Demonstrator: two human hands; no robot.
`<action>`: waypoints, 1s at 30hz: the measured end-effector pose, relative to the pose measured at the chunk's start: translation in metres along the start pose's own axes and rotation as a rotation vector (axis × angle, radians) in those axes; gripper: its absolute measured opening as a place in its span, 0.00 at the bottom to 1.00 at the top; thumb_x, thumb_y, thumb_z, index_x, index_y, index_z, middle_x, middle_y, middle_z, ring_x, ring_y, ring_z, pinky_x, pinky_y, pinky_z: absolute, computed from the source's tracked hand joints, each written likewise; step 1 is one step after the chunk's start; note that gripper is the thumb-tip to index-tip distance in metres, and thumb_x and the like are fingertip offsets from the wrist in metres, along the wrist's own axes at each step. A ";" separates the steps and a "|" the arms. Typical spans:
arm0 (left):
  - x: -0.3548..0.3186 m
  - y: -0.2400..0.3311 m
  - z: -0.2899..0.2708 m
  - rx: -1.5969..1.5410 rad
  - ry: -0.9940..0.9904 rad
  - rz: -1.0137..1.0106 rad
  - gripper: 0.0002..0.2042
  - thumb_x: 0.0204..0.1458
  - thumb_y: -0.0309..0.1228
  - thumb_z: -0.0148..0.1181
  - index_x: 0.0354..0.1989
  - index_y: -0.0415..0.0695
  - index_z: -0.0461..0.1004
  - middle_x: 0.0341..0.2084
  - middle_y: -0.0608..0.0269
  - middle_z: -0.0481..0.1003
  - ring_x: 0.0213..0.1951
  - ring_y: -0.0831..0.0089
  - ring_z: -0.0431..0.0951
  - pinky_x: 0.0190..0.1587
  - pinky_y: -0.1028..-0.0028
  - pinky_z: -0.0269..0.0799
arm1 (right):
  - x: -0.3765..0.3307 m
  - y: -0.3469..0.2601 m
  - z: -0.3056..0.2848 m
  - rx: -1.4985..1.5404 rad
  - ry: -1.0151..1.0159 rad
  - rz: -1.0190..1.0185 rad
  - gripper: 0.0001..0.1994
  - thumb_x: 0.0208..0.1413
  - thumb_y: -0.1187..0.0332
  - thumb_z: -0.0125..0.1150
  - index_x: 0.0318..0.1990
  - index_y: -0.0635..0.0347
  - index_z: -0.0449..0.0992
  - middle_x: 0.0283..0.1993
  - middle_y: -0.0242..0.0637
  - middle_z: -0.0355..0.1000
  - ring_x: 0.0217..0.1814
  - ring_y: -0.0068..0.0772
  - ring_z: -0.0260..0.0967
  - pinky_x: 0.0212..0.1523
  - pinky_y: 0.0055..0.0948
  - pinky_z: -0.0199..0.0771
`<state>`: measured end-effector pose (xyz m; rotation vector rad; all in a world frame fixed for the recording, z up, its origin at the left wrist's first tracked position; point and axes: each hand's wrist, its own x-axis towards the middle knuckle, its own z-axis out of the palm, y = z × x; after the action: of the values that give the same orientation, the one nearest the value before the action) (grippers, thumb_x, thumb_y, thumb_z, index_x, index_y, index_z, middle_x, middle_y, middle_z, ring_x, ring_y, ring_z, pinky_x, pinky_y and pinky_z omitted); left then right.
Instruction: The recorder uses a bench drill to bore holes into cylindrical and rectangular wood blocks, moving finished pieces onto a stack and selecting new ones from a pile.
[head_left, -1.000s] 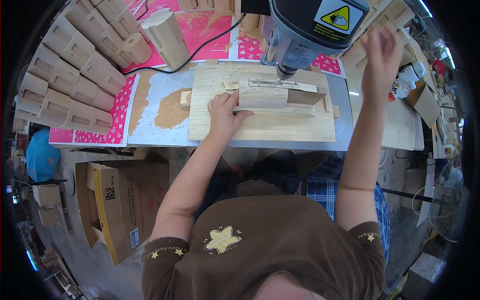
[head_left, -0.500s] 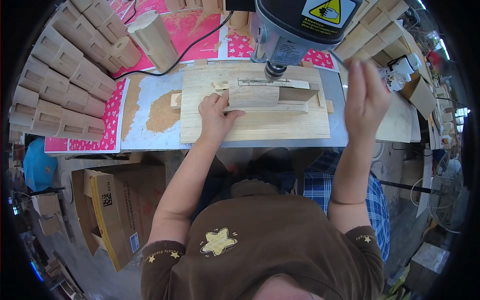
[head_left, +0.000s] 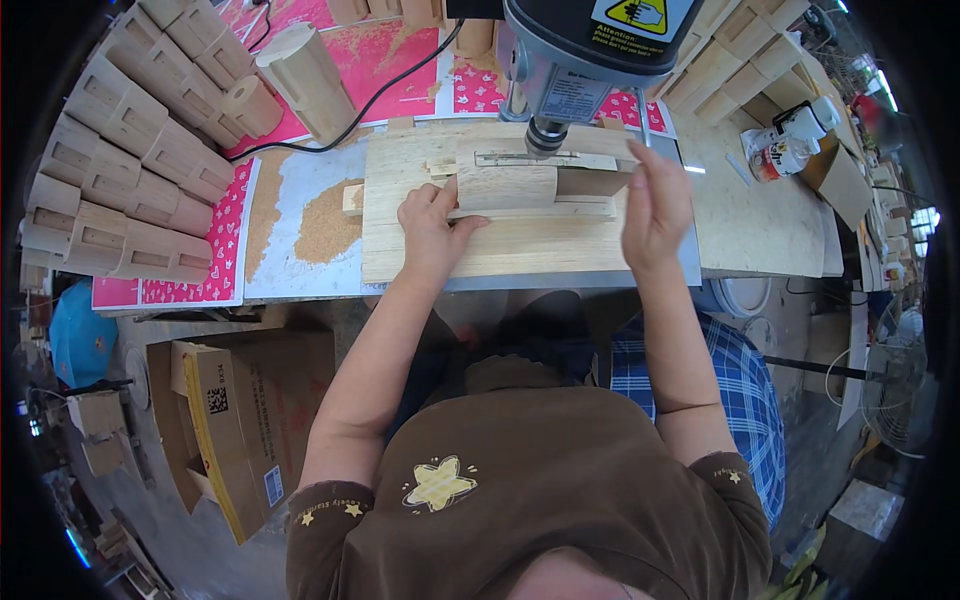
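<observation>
Wooden block [head_left: 506, 186]: pale, rounded on its near face, sitting in a wooden jig [head_left: 545, 180] directly under the drill press [head_left: 590, 50] chuck. Jig rests on a plywood board [head_left: 500, 250] at the middle of the counter [head_left: 760, 225], near its front edge.

Your left hand [head_left: 432, 232] lies flat on the board, fingers [head_left: 446, 195] spread apart, tips pressing the left end of the block. Not clamped around it; contact is from the side and top.

Your right hand [head_left: 655, 205] stands just right of the jig, palm facing inward, fingers extended and close together, holding nothing. Cannot tell whether it touches the jig's right end.

Left of the board: a small wood offcut [head_left: 352, 198] against the board's edge, then a heap of sawdust [head_left: 328, 232] on a white sheet. Beyond that, a pink patterned mat [head_left: 215, 265] and stacked rows of turned wooden pieces [head_left: 130, 170] with square recesses. A large wooden cylinder [head_left: 305, 68] stands behind, with a black cable [head_left: 370, 95] running past it.

Right side of counter: a white bottle [head_left: 785, 150] lying on its side.

Below the counter, at your left: an open cardboard box [head_left: 225, 420] on the floor.
</observation>
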<state>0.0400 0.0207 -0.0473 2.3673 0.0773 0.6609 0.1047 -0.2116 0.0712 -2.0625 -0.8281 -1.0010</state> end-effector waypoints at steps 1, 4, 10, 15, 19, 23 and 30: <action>0.000 0.000 -0.001 0.013 0.002 -0.010 0.32 0.27 0.37 0.72 0.48 0.45 0.73 0.24 0.67 0.65 0.33 0.67 0.65 0.42 0.66 0.55 | 0.009 -0.003 -0.007 0.009 0.043 -0.044 0.07 0.53 0.73 0.52 0.37 0.63 0.76 0.22 0.36 0.65 0.25 0.32 0.64 0.34 0.30 0.62; -0.005 0.001 -0.003 0.079 0.006 -0.011 0.31 0.29 0.39 0.71 0.48 0.46 0.73 0.25 0.68 0.65 0.34 0.67 0.65 0.44 0.64 0.53 | 0.075 -0.020 -0.027 0.052 0.062 0.040 0.10 0.58 0.69 0.49 0.35 0.64 0.76 0.18 0.29 0.60 0.21 0.17 0.56 0.24 0.22 0.56; 0.005 0.034 0.020 0.133 -0.007 0.056 0.30 0.32 0.42 0.69 0.49 0.48 0.72 0.28 0.68 0.68 0.37 0.68 0.66 0.47 0.62 0.51 | 0.180 0.020 -0.003 -0.230 -0.027 0.106 0.13 0.55 0.64 0.49 0.32 0.67 0.74 0.28 0.52 0.71 0.33 0.42 0.72 0.35 0.32 0.68; 0.005 0.033 0.020 0.143 -0.027 0.045 0.30 0.34 0.43 0.68 0.51 0.50 0.71 0.28 0.69 0.68 0.37 0.68 0.66 0.47 0.62 0.50 | 0.161 0.001 -0.019 -0.069 -0.050 0.138 0.16 0.56 0.61 0.46 0.32 0.67 0.74 0.30 0.54 0.70 0.34 0.50 0.70 0.35 0.36 0.67; 0.001 0.028 0.016 0.135 -0.002 0.043 0.30 0.34 0.43 0.68 0.52 0.53 0.71 0.27 0.69 0.68 0.36 0.69 0.66 0.47 0.63 0.50 | 0.091 -0.022 -0.043 0.035 -0.150 0.153 0.11 0.58 0.66 0.52 0.32 0.65 0.76 0.18 0.26 0.60 0.22 0.14 0.56 0.24 0.19 0.55; 0.002 0.028 0.017 0.118 -0.008 0.038 0.30 0.34 0.42 0.68 0.51 0.54 0.71 0.27 0.69 0.67 0.36 0.69 0.66 0.47 0.63 0.50 | 0.032 -0.027 -0.030 0.152 -0.185 0.219 0.06 0.54 0.71 0.53 0.29 0.64 0.72 0.19 0.38 0.65 0.22 0.33 0.64 0.30 0.29 0.61; 0.005 0.032 0.019 0.127 -0.009 0.033 0.30 0.34 0.42 0.69 0.51 0.54 0.72 0.27 0.69 0.67 0.36 0.69 0.66 0.47 0.63 0.50 | -0.013 0.011 0.023 0.139 0.042 0.007 0.05 0.53 0.75 0.53 0.36 0.62 0.74 0.29 0.35 0.71 0.31 0.33 0.67 0.49 0.39 0.61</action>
<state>0.0502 -0.0145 -0.0375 2.4980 0.0778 0.6789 0.1152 -0.2026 0.0461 -1.9195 -0.8436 -0.9525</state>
